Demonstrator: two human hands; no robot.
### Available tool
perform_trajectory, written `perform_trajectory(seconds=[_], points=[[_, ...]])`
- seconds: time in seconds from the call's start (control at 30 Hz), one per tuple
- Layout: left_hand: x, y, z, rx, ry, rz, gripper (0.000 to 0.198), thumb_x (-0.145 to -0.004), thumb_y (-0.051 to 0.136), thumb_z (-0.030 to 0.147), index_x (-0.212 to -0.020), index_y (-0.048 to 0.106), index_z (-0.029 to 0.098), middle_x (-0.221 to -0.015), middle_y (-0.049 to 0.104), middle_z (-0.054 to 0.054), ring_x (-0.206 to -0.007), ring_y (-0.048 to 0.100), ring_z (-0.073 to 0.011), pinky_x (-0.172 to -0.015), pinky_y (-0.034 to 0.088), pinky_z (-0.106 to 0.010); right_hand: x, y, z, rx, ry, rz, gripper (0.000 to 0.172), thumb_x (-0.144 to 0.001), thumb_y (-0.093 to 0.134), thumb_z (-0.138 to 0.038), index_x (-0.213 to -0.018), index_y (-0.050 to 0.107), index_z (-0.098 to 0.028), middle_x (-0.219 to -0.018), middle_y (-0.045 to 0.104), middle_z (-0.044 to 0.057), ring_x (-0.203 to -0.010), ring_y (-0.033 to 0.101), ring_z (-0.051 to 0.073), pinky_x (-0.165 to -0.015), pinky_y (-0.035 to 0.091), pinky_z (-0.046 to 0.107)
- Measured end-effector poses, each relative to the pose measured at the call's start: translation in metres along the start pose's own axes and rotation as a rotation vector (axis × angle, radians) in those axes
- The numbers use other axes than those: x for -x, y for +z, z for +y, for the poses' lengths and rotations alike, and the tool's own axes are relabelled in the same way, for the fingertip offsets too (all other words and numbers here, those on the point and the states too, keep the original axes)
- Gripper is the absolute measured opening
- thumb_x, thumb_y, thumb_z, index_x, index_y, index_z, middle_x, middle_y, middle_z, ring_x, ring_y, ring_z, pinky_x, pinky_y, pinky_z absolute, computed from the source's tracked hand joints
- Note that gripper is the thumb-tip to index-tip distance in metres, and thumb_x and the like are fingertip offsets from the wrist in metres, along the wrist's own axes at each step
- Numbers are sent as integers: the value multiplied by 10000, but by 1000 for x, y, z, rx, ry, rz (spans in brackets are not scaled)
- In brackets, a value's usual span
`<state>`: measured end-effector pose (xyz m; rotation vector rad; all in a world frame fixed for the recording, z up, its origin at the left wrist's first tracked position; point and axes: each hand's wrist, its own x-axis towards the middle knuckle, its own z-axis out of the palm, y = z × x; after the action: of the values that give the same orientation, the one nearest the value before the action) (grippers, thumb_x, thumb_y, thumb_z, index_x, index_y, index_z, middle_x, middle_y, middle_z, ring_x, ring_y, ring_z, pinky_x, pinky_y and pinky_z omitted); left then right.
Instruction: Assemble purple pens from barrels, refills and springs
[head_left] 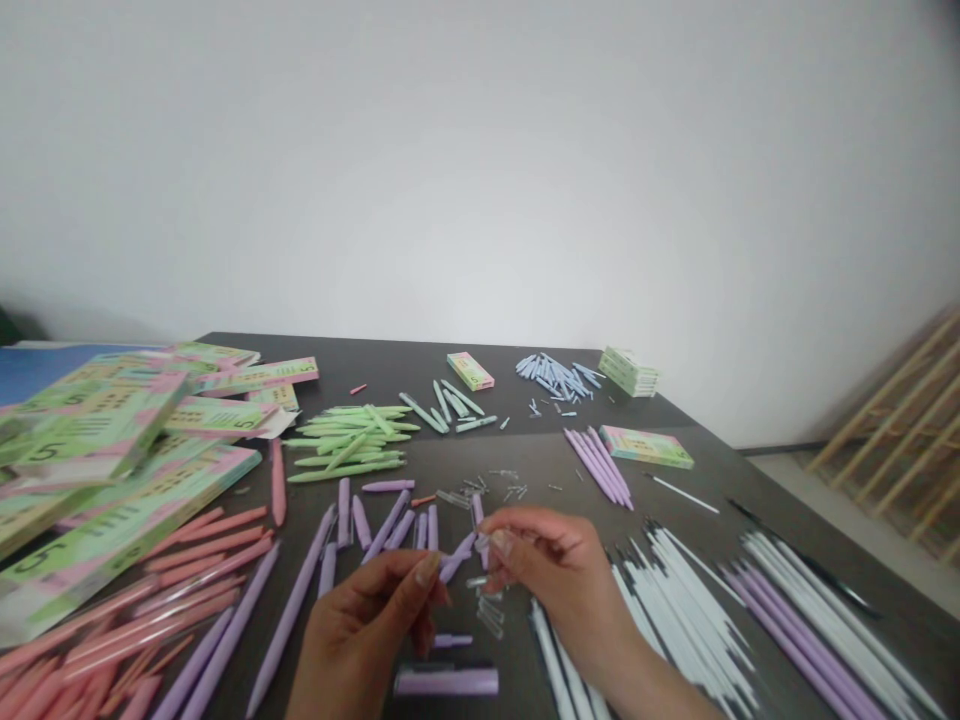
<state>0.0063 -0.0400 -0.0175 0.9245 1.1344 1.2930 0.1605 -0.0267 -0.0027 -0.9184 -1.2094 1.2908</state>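
My left hand [375, 625] is pinched closed on a short purple pen part [457, 558], which sticks out to the right from the fingertips. Close beside it, my right hand [551, 570] has thumb and fingers pressed together at the part's far end, around something small, perhaps clear, that I cannot make out. Below the hands lie a purple pen cap [446, 682] and a thin purple piece [453, 640]. Small clear plastic pieces [491, 615] are scattered beneath the right hand. Behind the left hand are several loose purple barrels [388, 520].
Coral pens [202, 560] and cartons [135, 520] crowd the left. Green pens [349, 440], pale green pens [446, 402] and blue parts [555, 376] lie farther back. White refills [682, 610] and purple pens [600, 467] are on the right of the dark table [517, 450].
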Motion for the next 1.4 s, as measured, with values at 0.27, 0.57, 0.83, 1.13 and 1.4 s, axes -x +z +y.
perform_trajectory(seconds=[0.27, 0.57, 0.83, 1.13, 1.4], points=[[-2, -4, -2, 0, -1, 10, 184, -641, 693, 349, -575, 668, 180, -489, 577, 5, -471, 461, -110, -484, 371, -221, 2, 2, 3, -47, 69, -22, 194, -700, 698, -348, -810, 720, -190, -678, 697, 32, -579, 626, 112, -583, 512, 223], [0, -2, 4, -65, 26, 26, 206, -637, 692, 374, -556, 675, 186, -511, 585, 5, -470, 462, -112, -479, 372, -229, 4, 1, 5, -89, 67, -35, 167, -729, 687, -313, -826, 627, -192, -721, 720, 20, -696, 670, 142, -675, 520, 255], [-2, -1, 7, -83, 18, 10, 210, -639, 684, 391, -557, 680, 197, -513, 585, 7, -494, 483, -129, -489, 380, -238, 1, 3, 7, -132, 103, 5, 229, -693, 706, -363, -728, 587, -171, -675, 713, 39, -612, 662, 147, -624, 528, 274], [-3, -1, 5, -120, 17, 33, 228, -613, 694, 412, -538, 680, 197, -502, 586, -1, -488, 478, -128, -476, 380, -228, 4, 4, 12, -37, 30, 102, 175, -686, 714, -330, -716, 627, -180, -639, 673, 13, -637, 645, 144, -620, 516, 254], [-3, -1, 8, -145, 21, 28, 201, -620, 694, 399, -550, 688, 211, -521, 593, 2, -514, 489, -136, -493, 382, -228, 4, 2, 13, 47, -12, 107, 89, -717, 684, -273, -734, 656, -190, -641, 666, 2, -634, 630, 130, -610, 498, 227]])
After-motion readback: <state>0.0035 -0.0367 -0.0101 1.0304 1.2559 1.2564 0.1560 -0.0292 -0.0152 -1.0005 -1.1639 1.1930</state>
